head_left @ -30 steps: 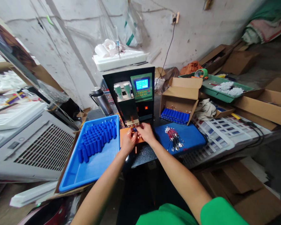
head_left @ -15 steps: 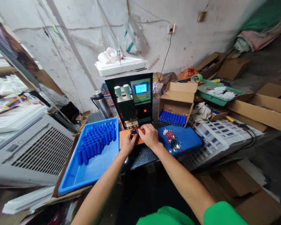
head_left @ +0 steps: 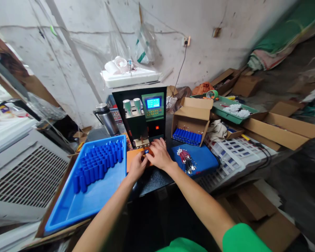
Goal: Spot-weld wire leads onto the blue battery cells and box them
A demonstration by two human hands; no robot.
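Under the electrodes of a spot welder [head_left: 144, 119] with a lit blue display, a blue battery cell [head_left: 146, 151] shows between my two hands. My left hand [head_left: 137, 166] has its thumb and fingers closed on the cell's left side. From the right, my right hand [head_left: 159, 154] reaches in with fingers bent and fingertips pinched close beside the cell; what they hold is too small to make out. Both hands are over an orange block [head_left: 130, 159] at the welder's foot. On a blue pad [head_left: 204, 159] to the right lies a bundle of red and black wire leads [head_left: 187, 161].
Many blue cells stand in a blue tray [head_left: 94, 206] at left. An open cardboard box [head_left: 191, 108] behind the pad holds more cells with leads. A steel flask [head_left: 107, 120] stands left of the welder. A green tray [head_left: 225, 111] and white plastic crates [head_left: 231, 154] are at right.
The whole view has shifted, so the bench appears further left and slightly lower. Both hands stay at the cell under the welder, with the cell's end now showing more between the fingers.
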